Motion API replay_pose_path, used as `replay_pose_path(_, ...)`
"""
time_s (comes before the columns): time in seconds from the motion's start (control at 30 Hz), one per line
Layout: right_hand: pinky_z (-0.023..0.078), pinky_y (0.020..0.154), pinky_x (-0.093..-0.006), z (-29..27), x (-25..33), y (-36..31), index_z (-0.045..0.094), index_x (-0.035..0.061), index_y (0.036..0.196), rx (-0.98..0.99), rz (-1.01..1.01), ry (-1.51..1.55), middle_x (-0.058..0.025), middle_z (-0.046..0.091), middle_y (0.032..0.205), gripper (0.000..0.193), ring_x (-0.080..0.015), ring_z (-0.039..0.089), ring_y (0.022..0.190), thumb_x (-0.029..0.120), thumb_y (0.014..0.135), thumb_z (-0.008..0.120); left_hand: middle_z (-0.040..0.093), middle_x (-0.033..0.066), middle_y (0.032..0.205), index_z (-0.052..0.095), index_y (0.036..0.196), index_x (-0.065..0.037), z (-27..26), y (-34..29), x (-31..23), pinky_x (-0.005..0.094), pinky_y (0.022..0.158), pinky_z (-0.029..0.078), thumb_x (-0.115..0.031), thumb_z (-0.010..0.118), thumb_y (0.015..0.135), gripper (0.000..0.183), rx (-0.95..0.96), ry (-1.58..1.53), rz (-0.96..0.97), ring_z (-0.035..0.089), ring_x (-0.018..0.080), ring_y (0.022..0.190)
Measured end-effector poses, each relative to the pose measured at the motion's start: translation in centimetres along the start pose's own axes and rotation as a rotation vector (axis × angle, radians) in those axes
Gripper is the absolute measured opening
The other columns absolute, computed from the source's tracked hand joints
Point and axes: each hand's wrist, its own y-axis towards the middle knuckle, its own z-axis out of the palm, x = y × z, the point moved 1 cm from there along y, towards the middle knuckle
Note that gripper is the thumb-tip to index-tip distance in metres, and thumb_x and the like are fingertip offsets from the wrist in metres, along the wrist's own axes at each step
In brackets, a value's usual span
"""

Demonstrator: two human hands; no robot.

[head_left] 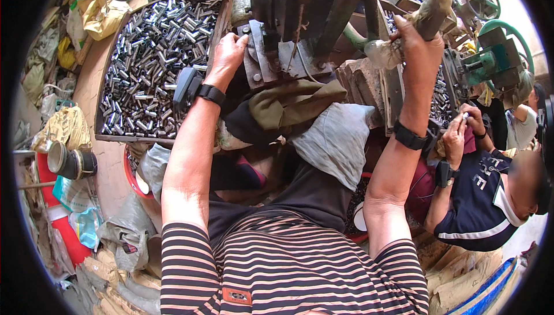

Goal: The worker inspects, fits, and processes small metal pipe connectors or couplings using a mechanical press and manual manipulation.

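Observation:
My left hand (228, 56) is at the left edge of a metal press (291, 58), its thumb and fingers pinched together beside a bolted steel block (258, 55). Whatever those fingertips hold is too small or hidden to make out. Raised at the right, my right hand (420, 49) wraps round a thick lever (434, 18) bound with worn cloth. Under my left wrist and to its left, a wooden tray (135, 138) is heaped with short shiny metal tubes (153, 67).
An olive cloth (297, 104) and a grey cloth (334, 142) lie over my lap below the press. At the right a co-worker (482, 199) handles a small piece beside another tray of tubes. Green handwheels (508, 41) stand behind. Sacks (104, 15) crowd the left.

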Motion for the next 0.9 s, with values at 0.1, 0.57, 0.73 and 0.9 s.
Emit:
replay_pose_path(0.1, 0.043, 0.057, -0.0234, -0.4, 1.1, 1.2, 0.066, 0.0016, 0.084, 0.047, 0.027, -0.066, -0.0032, 0.062, 0.067, 0.012, -0.0106, 0.057, 0.058, 0.012, 0.08, 0.07, 0.062, 0.0136, 0.087, 0.056, 0.104, 0.003, -0.8, -0.5, -1.0, 0.0348, 0.072, 0.053, -0.021, 0.054, 0.092, 0.027, 0.198, -0.492, -0.281, 0.066, 0.0264, 0.087)
replay_pose_path(0.57, 0.044, 0.052, -0.0228, 0.1, 0.0, 1.2, 0.064, -0.0006, 0.081, -0.033, 0.002, 0.01, -0.0032, 0.061, 0.065, 0.012, -0.0097, 0.056, 0.052, 0.007, 0.076, 0.073, 0.065, 0.0055, 0.083, 0.061, 0.098, -0.003, 2.6, -1.3, -0.8, 0.0222, 0.057, 0.048, -0.025, 0.061, 0.091, 0.023, 0.21, -0.85, -0.265, 0.064, 0.0123, 0.068)
replay_pose_path(0.73, 0.046, 0.055, -0.024, 1.9, -4.8, -1.6, 0.06, 0.0006, 0.086, -0.288, -0.11, 0.107, -0.004, 0.062, 0.073, 0.012, -0.0101, 0.059, 0.059, 0.003, 0.078, 0.069, 0.067, 0.0148, 0.08, 0.064, 0.097, -0.002, 5.0, -0.5, -0.1, 0.0357, 0.059, 0.051, -0.03, 0.054, 0.091, 0.031, -0.061, -0.089, -0.016, 0.067, 0.024, 0.069)
replay_pose_path(0.9, 0.048, 0.061, -0.0267, 0.7, -5.0, -1.5, 0.059, 0.0012, 0.092, -0.199, -0.052, 0.022, -0.0052, 0.062, 0.073, 0.014, -0.0128, 0.059, 0.063, 0.001, 0.08, 0.066, 0.065, 0.0211, 0.1, 0.062, 0.098, -0.01, 3.2, -1.4, -2.3, 0.051, 0.082, 0.048, -0.039, 0.048, 0.09, 0.033, 0.001, 0.11, -0.123, 0.06, 0.0421, 0.097)
